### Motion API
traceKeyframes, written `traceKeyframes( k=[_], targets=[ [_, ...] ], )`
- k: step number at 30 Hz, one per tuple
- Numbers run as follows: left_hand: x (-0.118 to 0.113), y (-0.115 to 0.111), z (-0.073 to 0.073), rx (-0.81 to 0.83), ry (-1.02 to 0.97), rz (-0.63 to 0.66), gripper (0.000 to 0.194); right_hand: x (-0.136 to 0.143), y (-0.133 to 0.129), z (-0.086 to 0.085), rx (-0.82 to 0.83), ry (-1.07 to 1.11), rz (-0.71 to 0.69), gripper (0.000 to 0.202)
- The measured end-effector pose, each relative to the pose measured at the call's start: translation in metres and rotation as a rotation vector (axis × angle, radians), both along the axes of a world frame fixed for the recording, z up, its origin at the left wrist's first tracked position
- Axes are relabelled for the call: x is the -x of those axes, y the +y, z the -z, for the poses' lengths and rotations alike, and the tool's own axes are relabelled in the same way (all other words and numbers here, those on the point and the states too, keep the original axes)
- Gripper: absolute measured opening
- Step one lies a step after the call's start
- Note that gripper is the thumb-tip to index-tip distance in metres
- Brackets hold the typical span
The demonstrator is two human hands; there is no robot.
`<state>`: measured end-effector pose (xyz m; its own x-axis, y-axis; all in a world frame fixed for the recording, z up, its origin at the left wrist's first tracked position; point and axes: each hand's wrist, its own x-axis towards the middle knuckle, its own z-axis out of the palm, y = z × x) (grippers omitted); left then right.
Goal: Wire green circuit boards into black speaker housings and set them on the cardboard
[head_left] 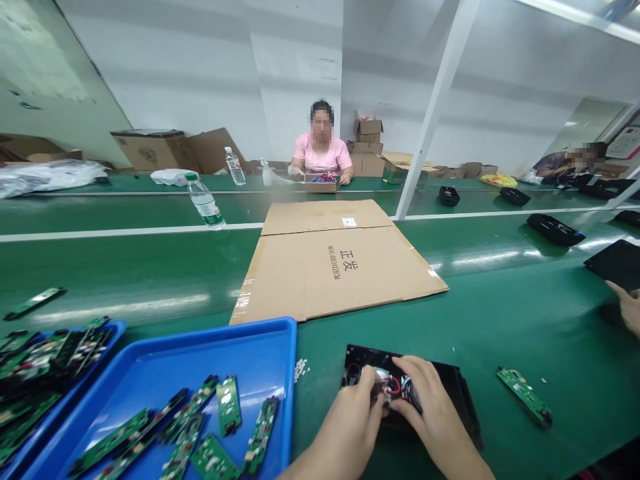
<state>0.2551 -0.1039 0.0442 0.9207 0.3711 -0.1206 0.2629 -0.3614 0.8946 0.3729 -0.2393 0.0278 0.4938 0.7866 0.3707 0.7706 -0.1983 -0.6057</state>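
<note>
A black plastic housing (457, 393) lies on the green table in front of me, with red and dark wires and a round silvery part (410, 393) inside it. My left hand (353, 413) is over the housing's left half, its fingers pinched at the wires; what exactly they grip is too small to tell. From the right, my right hand (430, 407) reaches in, thumb and fingers closed around the round part. The fingertips of both hands almost meet. To the right of the housing lies a green circuit board (524, 396).
Left of my hands, a blue tray (270, 328) holds several circuit boards; another tray (117, 330) is heaped with more. A flat cardboard sheet (310, 267) lies ahead. Bottles (205, 201) and black cases (554, 229) stand beyond. A person sits opposite; another's hand (627, 307) is at right.
</note>
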Motion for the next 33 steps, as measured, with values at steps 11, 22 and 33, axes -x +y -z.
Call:
traceKeyframes(
  k=[11,22,33],
  targets=[
    [-0.005,-0.01,0.002,0.076,-0.041,-0.076,0.009,-0.001,0.003,-0.016,0.268,0.342,-0.144,0.015],
    [-0.006,-0.012,-0.002,0.101,-0.064,-0.176,0.007,0.002,0.01,-0.02,0.259,0.332,-0.095,0.014],
    [-0.012,-0.003,-0.015,0.105,0.01,-0.27,0.026,0.004,0.011,0.002,-0.017,0.025,0.065,0.01]
  ],
)
